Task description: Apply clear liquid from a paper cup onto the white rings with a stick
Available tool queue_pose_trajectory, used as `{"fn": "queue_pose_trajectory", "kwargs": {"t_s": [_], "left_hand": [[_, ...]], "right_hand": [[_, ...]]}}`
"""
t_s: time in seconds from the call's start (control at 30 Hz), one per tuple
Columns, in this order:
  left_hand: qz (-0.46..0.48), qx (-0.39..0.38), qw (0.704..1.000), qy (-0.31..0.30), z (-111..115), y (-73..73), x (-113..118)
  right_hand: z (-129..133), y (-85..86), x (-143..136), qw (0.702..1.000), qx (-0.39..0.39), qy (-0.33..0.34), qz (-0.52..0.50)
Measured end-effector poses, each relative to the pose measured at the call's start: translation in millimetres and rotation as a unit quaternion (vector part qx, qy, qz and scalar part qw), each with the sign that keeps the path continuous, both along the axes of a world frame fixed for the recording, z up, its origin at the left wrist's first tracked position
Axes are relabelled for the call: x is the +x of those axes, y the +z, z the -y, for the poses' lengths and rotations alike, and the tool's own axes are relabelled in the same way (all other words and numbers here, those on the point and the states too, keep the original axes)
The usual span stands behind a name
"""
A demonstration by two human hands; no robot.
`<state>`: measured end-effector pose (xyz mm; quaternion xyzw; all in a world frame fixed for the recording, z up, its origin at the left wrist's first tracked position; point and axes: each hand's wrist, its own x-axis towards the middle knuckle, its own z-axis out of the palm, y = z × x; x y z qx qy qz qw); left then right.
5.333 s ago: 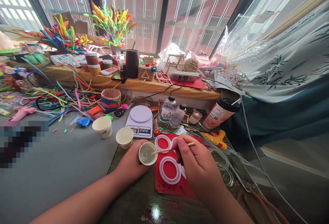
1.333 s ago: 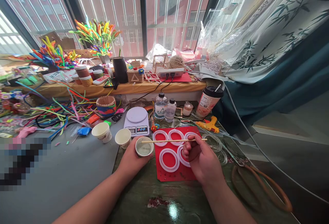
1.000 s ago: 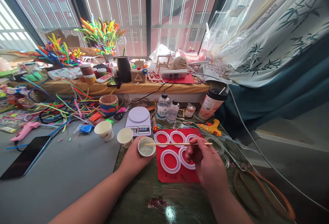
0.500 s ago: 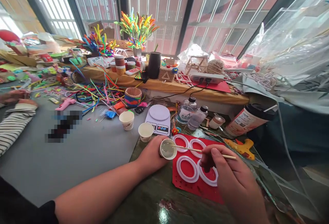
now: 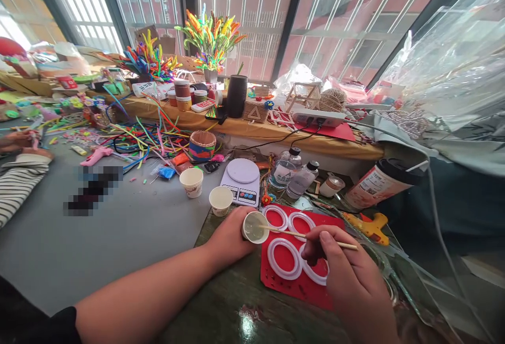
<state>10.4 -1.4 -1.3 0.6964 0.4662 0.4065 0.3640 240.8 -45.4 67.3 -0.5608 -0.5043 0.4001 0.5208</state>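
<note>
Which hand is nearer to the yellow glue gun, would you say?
Right: the right hand is just in front of the yellow glue gun; the left hand, holding a cup, is farther left.

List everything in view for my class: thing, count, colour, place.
Held cup: one, white, left hand
Stick: one, tan, right hand
Other cups: two or more, white, left
Rings: four visible, white, on red sheet
Scale: one, white, centre
Bottles: two, clear, right of scale
Drink cup: one, pink, right
Glue guns: two, yellow right, pink left
Pipe cleaners: many, multicoloured, left
Ledge items: many, mixed, below windows
Another person's sleeve: one, striped, far left
Own hands: two, bare, centre
</note>
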Motion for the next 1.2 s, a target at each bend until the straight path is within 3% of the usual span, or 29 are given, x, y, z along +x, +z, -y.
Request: {"fn": "queue_pose_trajectory", "kwargs": {"t_s": [0.4,0.73,1.2], "left_hand": [[-0.017,0.012,1.000,-0.001,-1,2.2,0],[-0.022,0.019,1.000,-0.010,0,0.5,0],[-0.012,0.011,1.000,-0.007,0,-0.2,1]], "right_hand": [[2,-5.2,8,0.998,-0.016,0.049,-0.029],[0,2.7,6,1.000,-0.016,0.025,-0.007],[-1,-3.5,15,0.997,-0.037,0.065,0.002]]}}
